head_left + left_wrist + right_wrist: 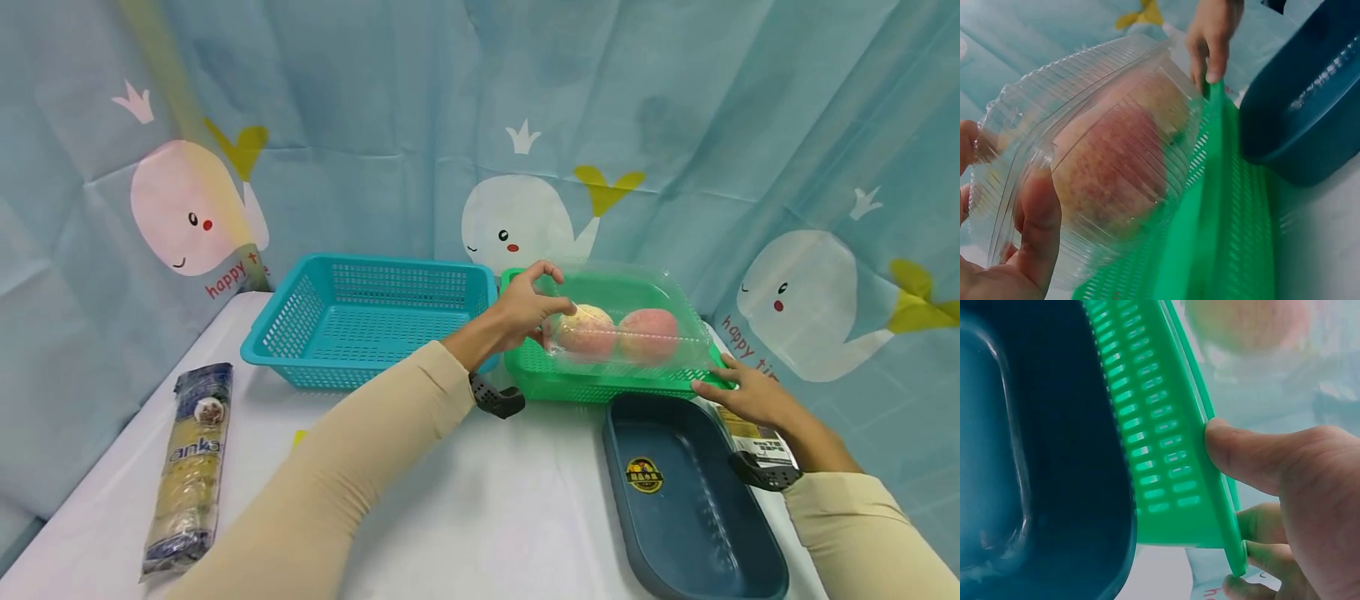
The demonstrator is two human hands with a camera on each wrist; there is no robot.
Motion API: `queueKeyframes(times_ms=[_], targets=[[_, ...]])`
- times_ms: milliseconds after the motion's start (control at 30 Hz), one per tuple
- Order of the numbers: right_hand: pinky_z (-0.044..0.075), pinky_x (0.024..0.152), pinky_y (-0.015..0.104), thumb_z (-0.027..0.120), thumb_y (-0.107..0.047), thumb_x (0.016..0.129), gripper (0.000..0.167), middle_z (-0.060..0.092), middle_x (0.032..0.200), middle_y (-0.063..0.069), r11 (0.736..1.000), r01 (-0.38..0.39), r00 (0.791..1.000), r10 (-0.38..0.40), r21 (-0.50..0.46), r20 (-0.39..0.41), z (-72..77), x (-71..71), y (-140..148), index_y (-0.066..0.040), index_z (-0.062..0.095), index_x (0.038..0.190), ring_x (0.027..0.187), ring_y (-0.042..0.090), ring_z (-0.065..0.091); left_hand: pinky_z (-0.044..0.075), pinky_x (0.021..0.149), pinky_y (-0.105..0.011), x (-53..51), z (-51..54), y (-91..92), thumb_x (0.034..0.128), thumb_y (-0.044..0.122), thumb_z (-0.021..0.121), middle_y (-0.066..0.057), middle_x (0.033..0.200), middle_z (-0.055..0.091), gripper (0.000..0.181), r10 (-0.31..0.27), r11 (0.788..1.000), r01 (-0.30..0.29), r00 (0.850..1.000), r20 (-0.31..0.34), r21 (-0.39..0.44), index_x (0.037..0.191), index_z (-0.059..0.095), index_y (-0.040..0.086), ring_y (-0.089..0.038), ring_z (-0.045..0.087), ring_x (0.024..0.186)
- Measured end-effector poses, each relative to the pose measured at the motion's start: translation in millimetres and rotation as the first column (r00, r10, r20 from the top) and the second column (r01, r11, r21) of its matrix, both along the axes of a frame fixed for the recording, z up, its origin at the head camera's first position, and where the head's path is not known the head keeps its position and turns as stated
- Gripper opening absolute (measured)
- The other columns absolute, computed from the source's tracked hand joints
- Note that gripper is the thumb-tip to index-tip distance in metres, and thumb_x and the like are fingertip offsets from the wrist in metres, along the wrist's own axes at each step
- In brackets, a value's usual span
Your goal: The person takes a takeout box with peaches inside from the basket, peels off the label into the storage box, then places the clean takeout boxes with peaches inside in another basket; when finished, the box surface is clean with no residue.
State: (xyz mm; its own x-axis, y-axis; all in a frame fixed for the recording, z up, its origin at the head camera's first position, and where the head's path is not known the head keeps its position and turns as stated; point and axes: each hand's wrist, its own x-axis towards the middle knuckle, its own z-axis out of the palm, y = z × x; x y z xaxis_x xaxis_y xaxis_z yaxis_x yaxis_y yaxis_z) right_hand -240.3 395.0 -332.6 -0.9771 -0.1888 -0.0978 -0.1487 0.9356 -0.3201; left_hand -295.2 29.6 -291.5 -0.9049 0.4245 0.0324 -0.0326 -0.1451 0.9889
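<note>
My left hand [525, 307] grips the left end of a clear plastic clamshell box [1110, 156], thumb on one side and fingers on the other. Two pinkish-yellow peaches [648, 335] show through its walls. The box is held tilted over the green basket [555, 383], within its outline in the head view; whether it touches the basket I cannot tell. At the basket's near right corner, my right hand [757, 398] holds the rim, its thumb [1241, 450] on the rim and the other fingers beyond it.
Left of the green basket stands a turquoise basket [375, 329]. A dark blue tray [686, 500] sits in front, close against the green one. A long printed packet [191, 471] lies at the far left, and another package [757, 437] lies partly hidden under the right wrist. Behind hangs a whale-print curtain [375, 125].
</note>
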Motion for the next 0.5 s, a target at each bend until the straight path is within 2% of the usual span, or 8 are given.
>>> queueKeyframes(times_ms=[133,300,500], targets=[[0.026,0.091,0.076,0.052,-0.050,0.095,0.081,0.014,0.146,0.041,1.000,0.003,1.000,-0.003,-0.019,0.014,-1.2,0.7,2,0.017,0.035,0.137,0.123,0.067,0.020,0.050,0.041,-0.040,-10.0,-12.0,12.2,0.0856,0.001,0.068,-0.016,0.089,0.062,0.046,0.017,1.000,-0.016,1.000,0.016,-0.015,0.124,0.043,0.006,-0.023,0.043,0.037],[0.025,0.091,0.077,0.053,-0.050,0.096,0.081,0.012,0.146,0.041,0.999,0.007,1.000,-0.006,-0.038,0.012,-2.0,1.2,2,0.017,0.034,0.138,0.123,0.067,0.018,0.050,0.043,-0.042,-21.1,-28.6,18.4,0.0854,0.003,0.068,-0.019,0.098,0.065,0.048,0.046,0.998,-0.044,0.998,0.039,-0.048,0.127,0.044,0.006,-0.021,0.040,0.038],[0.024,0.091,0.077,0.053,-0.050,0.096,0.082,0.011,0.147,0.040,0.998,0.016,1.000,-0.015,-0.056,0.019,-1.6,0.2,1,0.017,0.033,0.139,0.125,0.066,0.016,0.049,0.043,-0.042,-29.3,-47.4,20.7,0.0854,0.005,0.069,-0.016,0.107,0.058,0.045,0.075,0.993,-0.068,0.994,0.078,-0.094,0.125,0.049,0.011,-0.020,0.037,0.039]])
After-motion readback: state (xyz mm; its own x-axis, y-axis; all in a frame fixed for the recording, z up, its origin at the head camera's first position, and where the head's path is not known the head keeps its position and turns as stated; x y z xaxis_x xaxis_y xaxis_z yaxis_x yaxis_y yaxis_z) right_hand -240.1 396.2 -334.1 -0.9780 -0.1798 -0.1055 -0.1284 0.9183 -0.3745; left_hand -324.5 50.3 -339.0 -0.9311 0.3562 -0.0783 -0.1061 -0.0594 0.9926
